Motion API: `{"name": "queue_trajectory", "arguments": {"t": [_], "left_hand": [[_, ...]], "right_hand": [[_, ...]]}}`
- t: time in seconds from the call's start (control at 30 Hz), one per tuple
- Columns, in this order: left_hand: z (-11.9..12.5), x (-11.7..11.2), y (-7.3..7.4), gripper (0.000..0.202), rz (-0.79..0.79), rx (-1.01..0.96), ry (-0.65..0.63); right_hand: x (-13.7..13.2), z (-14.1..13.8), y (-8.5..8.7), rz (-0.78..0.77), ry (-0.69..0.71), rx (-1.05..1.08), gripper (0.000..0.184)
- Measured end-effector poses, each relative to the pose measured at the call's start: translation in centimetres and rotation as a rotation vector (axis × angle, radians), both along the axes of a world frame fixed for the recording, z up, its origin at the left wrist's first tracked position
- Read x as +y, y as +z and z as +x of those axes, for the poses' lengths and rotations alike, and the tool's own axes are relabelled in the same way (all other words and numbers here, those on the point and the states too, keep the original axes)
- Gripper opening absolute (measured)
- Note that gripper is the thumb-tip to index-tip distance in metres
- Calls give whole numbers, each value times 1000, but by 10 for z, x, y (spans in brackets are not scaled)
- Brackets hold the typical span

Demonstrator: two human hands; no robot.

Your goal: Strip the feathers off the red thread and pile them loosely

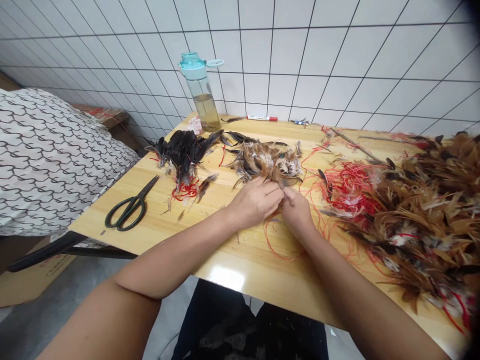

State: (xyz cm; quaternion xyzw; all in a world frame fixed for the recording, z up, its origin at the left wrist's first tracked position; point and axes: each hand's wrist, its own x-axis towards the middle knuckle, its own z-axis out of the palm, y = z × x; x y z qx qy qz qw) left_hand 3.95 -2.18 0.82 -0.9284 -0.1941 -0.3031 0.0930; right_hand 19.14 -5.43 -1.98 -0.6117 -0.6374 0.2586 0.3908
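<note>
Curling inward, the left hand (258, 201) and right hand (297, 209) meet near mid-frame, fingers mostly drawn in at the near side of a mixed feather pile (255, 156). The fingertips are partly hidden, so I cannot tell what either hand has hold of. Red thread (287, 258) loops below the right hand. Bare table (232, 260) runs to the near edge at bottom centre; more wood lies open around the scissors (141, 197), near the left edge. Behind them sits 1 black feather bundle (183, 150); 1 bottle (208, 110) stands at upper centre, close to the tiled wall (258, 55). The brown feather heap (431, 215) crowds the right side, cut off by the frame. Right of the red marker (262, 118), 1 small blue-and-white item (300, 123) is hard to identify.
</note>
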Motion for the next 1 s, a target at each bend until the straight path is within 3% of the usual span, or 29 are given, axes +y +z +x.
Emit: {"name": "queue_trajectory", "arguments": {"t": [0.07,0.13,0.23,0.3,0.4,0.47,0.53,0.6,0.73,0.87,1.0], "left_hand": [[-1,-1,2,25,108,56,12],[-2,1,4,25,173,107,7],[-7,7,8,28,145,160,-22],[-13,14,12,29,4,165,-60],[-27,25,18,23,-355,130,-196],[-35,31,21,20,-568,86,-307],[-39,35,22,18,-679,10,-376],[-38,36,19,16,-680,-73,-383],[-26,27,11,15,-625,-218,-185],[-14,14,6,18,-559,-271,-75],[-10,8,4,20,-264,-234,-47]], "right_hand": [[-3,-1,4,22,-45,-399,20],[-7,-1,10,-2,-56,-660,24],[-8,1,15,9,40,-816,24],[-6,3,16,15,150,-772,22],[-3,7,12,2,405,-445,19],[-3,8,9,-38,556,-95,24],[-5,6,6,-123,606,278,31],[-8,3,4,-235,557,609,35],[-10,-3,5,-355,387,1006,33],[-8,-4,6,-384,304,1146,28],[-6,-5,5,-370,253,1194,24]]}}
